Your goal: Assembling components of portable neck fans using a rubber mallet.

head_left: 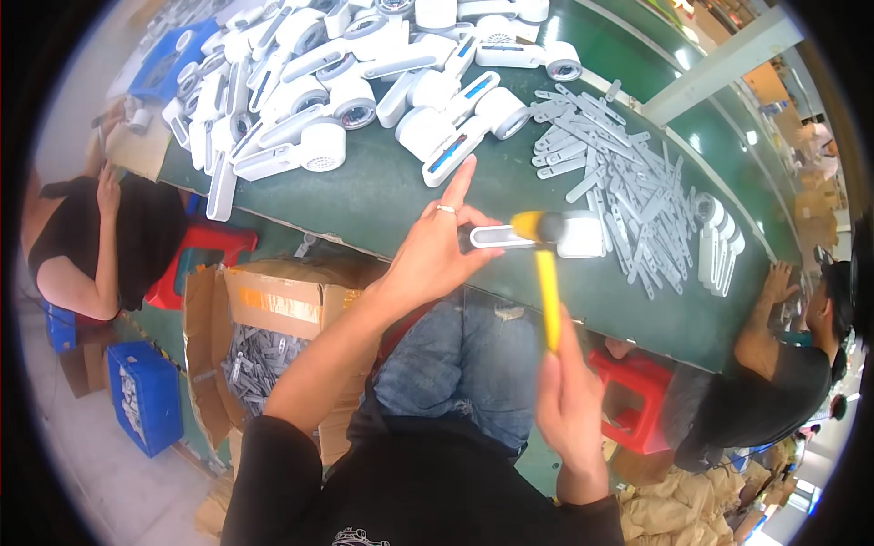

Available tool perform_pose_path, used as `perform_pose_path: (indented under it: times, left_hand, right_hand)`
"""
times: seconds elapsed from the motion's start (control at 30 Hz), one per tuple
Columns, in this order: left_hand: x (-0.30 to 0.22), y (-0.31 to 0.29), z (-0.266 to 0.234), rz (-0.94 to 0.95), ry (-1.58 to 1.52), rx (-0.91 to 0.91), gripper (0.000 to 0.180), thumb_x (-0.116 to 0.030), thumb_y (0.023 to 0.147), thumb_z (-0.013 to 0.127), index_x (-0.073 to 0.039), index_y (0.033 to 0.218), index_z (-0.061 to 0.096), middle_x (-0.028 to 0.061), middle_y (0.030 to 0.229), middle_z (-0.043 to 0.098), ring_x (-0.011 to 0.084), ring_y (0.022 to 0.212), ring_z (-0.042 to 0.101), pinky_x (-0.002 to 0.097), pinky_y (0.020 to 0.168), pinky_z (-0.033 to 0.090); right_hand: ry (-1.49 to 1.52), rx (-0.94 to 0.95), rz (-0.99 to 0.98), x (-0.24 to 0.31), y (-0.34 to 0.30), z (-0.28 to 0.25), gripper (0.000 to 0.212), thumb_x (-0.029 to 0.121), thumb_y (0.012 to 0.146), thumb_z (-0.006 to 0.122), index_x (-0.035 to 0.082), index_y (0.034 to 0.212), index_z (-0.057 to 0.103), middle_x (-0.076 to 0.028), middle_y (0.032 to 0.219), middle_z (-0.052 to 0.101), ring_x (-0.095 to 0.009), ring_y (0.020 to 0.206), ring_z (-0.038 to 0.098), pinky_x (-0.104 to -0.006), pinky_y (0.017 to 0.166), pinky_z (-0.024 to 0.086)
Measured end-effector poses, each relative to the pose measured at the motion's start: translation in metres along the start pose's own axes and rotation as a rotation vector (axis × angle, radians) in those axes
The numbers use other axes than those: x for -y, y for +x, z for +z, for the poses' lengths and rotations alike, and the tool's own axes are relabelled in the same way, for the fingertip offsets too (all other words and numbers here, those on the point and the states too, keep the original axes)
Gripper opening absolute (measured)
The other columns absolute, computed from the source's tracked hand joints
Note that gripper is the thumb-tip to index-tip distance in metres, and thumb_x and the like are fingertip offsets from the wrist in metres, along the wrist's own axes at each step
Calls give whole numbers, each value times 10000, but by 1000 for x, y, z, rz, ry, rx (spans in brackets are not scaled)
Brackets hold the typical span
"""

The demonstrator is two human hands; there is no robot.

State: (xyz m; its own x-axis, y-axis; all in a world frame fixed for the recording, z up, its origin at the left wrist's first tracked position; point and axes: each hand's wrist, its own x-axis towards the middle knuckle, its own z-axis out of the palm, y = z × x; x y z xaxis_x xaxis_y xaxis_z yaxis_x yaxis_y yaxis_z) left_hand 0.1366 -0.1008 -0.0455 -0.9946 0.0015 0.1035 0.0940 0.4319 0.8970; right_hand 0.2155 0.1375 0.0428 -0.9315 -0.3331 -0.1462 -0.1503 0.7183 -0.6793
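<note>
A white handheld device [580,238] with a rounded head and a slotted handle lies on the green table in front of me. My left hand [440,238] pinches its handle end between thumb and fingers, with the index finger stretched out toward the heap. A ring is on one finger. In my right hand [571,396] is a hammer [548,300] with a yellow handle, its fingers wrapped round the lower end. The hammer's black and yellow head is over the device's handle, slightly blurred; contact cannot be made out. Another white device [458,150] with a blue inlay lies just beyond my left fingertip.
A heap of similar white devices [300,100] covers the far left. Grey strips [637,196] are piled to the right, beside a row of devices [719,246]. A carton [208,355] of grey parts stands lower left, near a blue bin [146,400]. People sit at both sides.
</note>
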Motion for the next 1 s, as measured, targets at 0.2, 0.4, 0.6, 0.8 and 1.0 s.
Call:
perform_pose_path:
  times: [0.2,0.4,0.6,0.8,1.0]
  left_hand:
    - [-2,1,-7,-34,30,29,1185,-125,867,845,-76,1719,23,96,1149,774,372,1254,592,458,1113,452]
    - [17,0,4,116,25,-74,1150,-137,850,867,-69,1718,117,123,1076,750,392,1174,606,477,1057,489]
    - [3,-9,-4,197,-8,-73,679,-143,870,827,-122,1510,601,93,1088,770,335,1022,647,436,1030,492]
    - [17,-5,6,430,-27,-123,351,-135,910,781,-93,1257,753,99,1091,758,314,1058,677,446,995,489]
    - [16,-12,2,429,134,-132,346,-108,907,785,-109,1250,746,60,1205,756,284,1113,689,434,986,506]
  right_hand:
    - [27,-12,-112,9,-6,2,574,95,1055,563,9,1603,415,-307,1068,719,-479,869,719,-492,756,589]
    - [88,-25,-18,5,6,6,481,128,1080,552,20,1547,514,-300,1257,703,-418,1043,756,-424,857,592]
    - [571,-361,68,-37,40,9,512,84,1057,624,60,1558,520,37,797,578,-2,506,381,-197,450,268]
    - [684,-435,93,-100,86,15,422,136,1095,591,40,1504,550,42,710,520,-29,434,377,-221,386,282]
    - [698,-406,35,-97,85,16,460,111,1096,577,17,1541,510,27,680,507,-38,429,402,-226,398,328]
